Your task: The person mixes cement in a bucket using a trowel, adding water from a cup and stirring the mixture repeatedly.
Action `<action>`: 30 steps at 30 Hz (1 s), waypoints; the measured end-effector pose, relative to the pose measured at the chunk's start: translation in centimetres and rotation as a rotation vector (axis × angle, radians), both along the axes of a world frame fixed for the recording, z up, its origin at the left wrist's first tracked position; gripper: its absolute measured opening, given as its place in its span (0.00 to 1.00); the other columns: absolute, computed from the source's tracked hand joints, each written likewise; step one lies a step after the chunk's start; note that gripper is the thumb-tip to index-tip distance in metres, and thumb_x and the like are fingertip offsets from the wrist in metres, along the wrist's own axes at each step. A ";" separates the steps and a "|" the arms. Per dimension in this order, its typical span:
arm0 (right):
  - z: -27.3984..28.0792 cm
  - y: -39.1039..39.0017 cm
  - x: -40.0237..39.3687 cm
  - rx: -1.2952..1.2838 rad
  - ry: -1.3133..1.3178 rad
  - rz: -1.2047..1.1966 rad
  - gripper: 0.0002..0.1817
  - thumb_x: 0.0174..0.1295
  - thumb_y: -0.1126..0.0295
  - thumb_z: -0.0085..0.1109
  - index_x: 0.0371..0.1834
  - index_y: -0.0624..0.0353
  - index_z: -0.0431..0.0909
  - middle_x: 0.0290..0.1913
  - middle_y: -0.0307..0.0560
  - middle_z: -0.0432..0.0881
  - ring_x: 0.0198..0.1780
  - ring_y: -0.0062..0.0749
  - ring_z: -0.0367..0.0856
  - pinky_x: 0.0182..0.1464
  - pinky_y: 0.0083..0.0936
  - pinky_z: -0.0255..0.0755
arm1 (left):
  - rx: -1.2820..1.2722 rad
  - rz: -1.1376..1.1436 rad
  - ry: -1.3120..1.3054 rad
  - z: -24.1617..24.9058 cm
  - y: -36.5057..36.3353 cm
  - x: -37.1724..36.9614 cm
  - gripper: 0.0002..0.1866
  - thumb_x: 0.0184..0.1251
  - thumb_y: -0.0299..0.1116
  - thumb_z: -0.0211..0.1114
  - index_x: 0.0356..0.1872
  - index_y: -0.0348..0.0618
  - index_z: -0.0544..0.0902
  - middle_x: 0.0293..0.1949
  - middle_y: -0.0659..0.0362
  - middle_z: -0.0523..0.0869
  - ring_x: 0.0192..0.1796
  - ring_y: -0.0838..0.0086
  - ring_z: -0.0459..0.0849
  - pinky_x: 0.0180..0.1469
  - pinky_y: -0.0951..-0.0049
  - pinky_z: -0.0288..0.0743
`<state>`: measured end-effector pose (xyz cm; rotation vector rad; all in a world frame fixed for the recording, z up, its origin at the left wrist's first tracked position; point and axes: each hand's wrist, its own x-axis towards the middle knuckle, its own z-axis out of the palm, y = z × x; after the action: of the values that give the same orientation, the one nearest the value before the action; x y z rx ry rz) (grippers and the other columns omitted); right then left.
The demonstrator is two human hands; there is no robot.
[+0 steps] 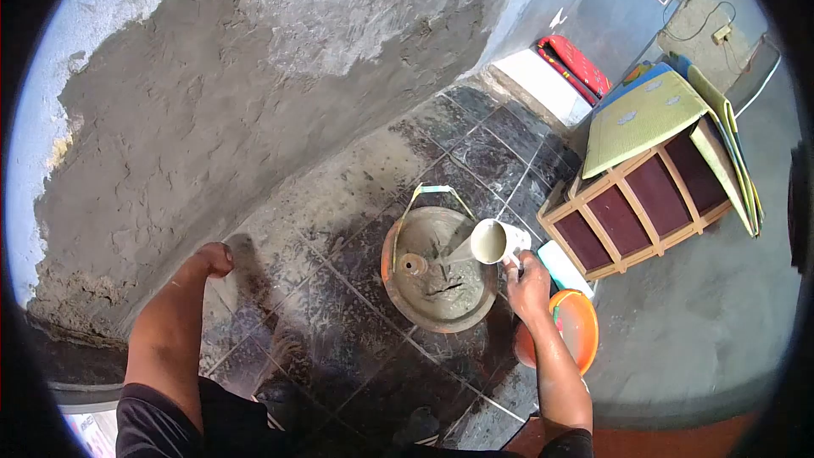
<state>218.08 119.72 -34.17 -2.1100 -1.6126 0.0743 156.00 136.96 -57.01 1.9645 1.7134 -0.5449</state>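
My right hand point(530, 287) grips a white mug point(509, 239) by its handle side. The mug tilts over the right rim of a bucket point(439, 322), and a pale stream of liquid runs from it. Wet grey mortar point(449, 293) fills the bucket, whose wire handle with a light grip stands up at the far side. A round beige end with a dark hole point(413, 265), like a tool's handle butt, sticks out of the mortar. My left hand point(217, 259) hangs near the wall, curled closed, with nothing visible in it; its fingers are partly hidden.
An orange basin point(591, 322) of cloudy liquid stands beside my right forearm. Beyond it lies a wooden frame with dark red panels point(627, 208), yellow mats point(649, 114) leaning on it. Freshly plastered wall point(195, 110) rises on the left. Dark floor tiles point(356, 356) are smeared with mortar.
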 end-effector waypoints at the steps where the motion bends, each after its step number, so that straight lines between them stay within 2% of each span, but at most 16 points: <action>1: -0.1 0.0 0.1 0.000 -0.001 -0.002 0.10 0.67 0.70 0.62 0.43 0.68 0.80 0.39 0.69 0.83 0.43 0.65 0.83 0.45 0.47 0.75 | 0.000 -0.002 -0.001 0.3 0.0 0.2 0.19 0.58 0.43 0.63 0.45 0.41 0.84 0.47 0.44 0.87 0.54 0.47 0.84 0.54 0.53 0.77; 3: -0.5 0.0 0.3 0.072 -0.003 0.024 0.11 0.67 0.70 0.62 0.44 0.68 0.80 0.38 0.68 0.83 0.43 0.66 0.83 0.45 0.47 0.75 | 0.007 -0.087 0.056 1.1 -0.1 0.6 0.14 0.52 0.35 0.57 0.34 0.38 0.86 0.40 0.42 0.88 0.47 0.47 0.87 0.48 0.54 0.80; 7: -0.5 -0.1 0.3 0.088 -0.017 0.021 0.11 0.67 0.70 0.61 0.44 0.68 0.80 0.39 0.68 0.83 0.43 0.66 0.83 0.45 0.45 0.76 | 0.083 -0.010 -0.040 0.8 -0.6 0.6 0.14 0.51 0.35 0.58 0.33 0.38 0.86 0.38 0.42 0.88 0.46 0.47 0.87 0.46 0.54 0.81; 9: -0.5 -0.2 0.4 0.057 0.047 -0.032 0.10 0.68 0.69 0.61 0.43 0.67 0.80 0.37 0.66 0.83 0.40 0.58 0.85 0.44 0.42 0.76 | 0.159 -0.026 -0.049 0.5 -0.7 0.6 0.13 0.51 0.35 0.58 0.31 0.39 0.85 0.36 0.43 0.88 0.44 0.48 0.87 0.44 0.54 0.81; 10: -0.5 -0.2 0.7 0.056 0.047 -0.034 0.10 0.68 0.69 0.61 0.43 0.67 0.80 0.37 0.66 0.83 0.40 0.58 0.85 0.44 0.42 0.76 | 0.158 -0.027 -0.049 0.3 -0.6 0.6 0.13 0.51 0.35 0.58 0.31 0.39 0.85 0.36 0.43 0.88 0.44 0.48 0.87 0.44 0.54 0.81; 12: -0.6 -0.3 1.6 0.004 0.272 -0.166 0.11 0.69 0.67 0.60 0.40 0.66 0.81 0.34 0.58 0.85 0.35 0.44 0.85 0.42 0.39 0.76 | 0.086 -0.033 -0.009 0.0 -0.2 0.6 0.13 0.52 0.36 0.58 0.31 0.39 0.85 0.34 0.43 0.88 0.43 0.49 0.88 0.44 0.54 0.81; 13: -0.8 -0.4 2.1 0.040 0.380 -0.221 0.12 0.72 0.64 0.59 0.36 0.62 0.79 0.29 0.45 0.81 0.30 0.29 0.78 0.36 0.30 0.72 | 0.086 -0.039 -0.009 0.0 -0.2 0.8 0.13 0.52 0.36 0.58 0.31 0.39 0.85 0.34 0.43 0.88 0.43 0.49 0.88 0.44 0.54 0.81; 16: 0.6 -1.8 3.3 0.181 1.097 -0.264 0.11 0.75 0.61 0.56 0.35 0.52 0.72 0.25 0.32 0.71 0.25 0.18 0.69 0.31 0.18 0.63 | 0.110 -0.050 -0.046 -0.2 -0.1 1.2 0.13 0.53 0.37 0.58 0.30 0.40 0.85 0.34 0.43 0.88 0.40 0.48 0.87 0.43 0.54 0.80; 19: 2.4 -4.9 5.5 0.359 1.260 -0.318 0.09 0.75 0.63 0.56 0.37 0.52 0.72 0.26 0.34 0.72 0.27 0.21 0.71 0.31 0.18 0.65 | 0.104 -0.112 -0.042 -0.9 0.1 1.2 0.11 0.53 0.36 0.59 0.30 0.41 0.85 0.32 0.44 0.87 0.38 0.48 0.87 0.41 0.54 0.80; 21: 3.1 -7.6 8.0 0.496 1.300 -0.393 0.09 0.76 0.64 0.54 0.37 0.52 0.72 0.27 0.35 0.71 0.29 0.21 0.72 0.32 0.19 0.66 | 0.112 0.022 -0.104 -0.6 -0.3 1.7 0.10 0.53 0.36 0.60 0.29 0.40 0.84 0.32 0.45 0.87 0.37 0.48 0.86 0.40 0.54 0.79; 24: 2.6 -12.4 13.3 0.561 1.105 -0.453 0.10 0.75 0.63 0.54 0.35 0.54 0.70 0.26 0.35 0.70 0.27 0.21 0.69 0.31 0.21 0.65 | 0.086 -0.068 -0.044 0.0 0.0 2.3 0.10 0.54 0.37 0.61 0.29 0.41 0.83 0.32 0.45 0.87 0.37 0.48 0.87 0.41 0.55 0.80; 26: 1.1 -15.7 17.2 0.569 1.029 -0.512 0.11 0.75 0.63 0.54 0.33 0.53 0.70 0.26 0.35 0.71 0.26 0.21 0.69 0.30 0.22 0.64 | 0.098 -0.022 -0.071 1.1 -0.4 2.8 0.12 0.53 0.39 0.62 0.29 0.40 0.84 0.34 0.44 0.88 0.40 0.50 0.88 0.43 0.56 0.80; 28: -1.4 -18.2 20.4 0.398 0.676 -0.714 0.12 0.74 0.63 0.54 0.33 0.58 0.72 0.27 0.39 0.75 0.27 0.23 0.71 0.30 0.26 0.67 | 0.084 -0.008 -0.077 0.4 -0.1 2.7 0.12 0.53 0.40 0.62 0.29 0.40 0.83 0.35 0.44 0.88 0.41 0.51 0.88 0.44 0.56 0.80; 29: -3.0 -19.1 21.8 0.400 0.680 -0.718 0.12 0.74 0.63 0.54 0.33 0.58 0.72 0.27 0.39 0.75 0.27 0.23 0.71 0.30 0.26 0.67 | 0.072 0.027 -0.075 0.4 0.0 2.5 0.13 0.53 0.40 0.62 0.29 0.40 0.83 0.35 0.43 0.88 0.42 0.51 0.88 0.45 0.56 0.79; 30: -4.7 -19.7 23.0 0.331 0.517 -0.818 0.12 0.73 0.64 0.53 0.33 0.60 0.74 0.26 0.41 0.76 0.26 0.25 0.73 0.30 0.25 0.68 | 0.074 0.029 -0.067 1.0 -0.1 2.9 0.13 0.53 0.40 0.62 0.29 0.40 0.83 0.35 0.43 0.88 0.42 0.51 0.88 0.45 0.56 0.79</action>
<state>241.06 99.99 -38.88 -2.0866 -0.3819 0.0662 158.94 136.89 -56.04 1.9827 1.7404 -0.4060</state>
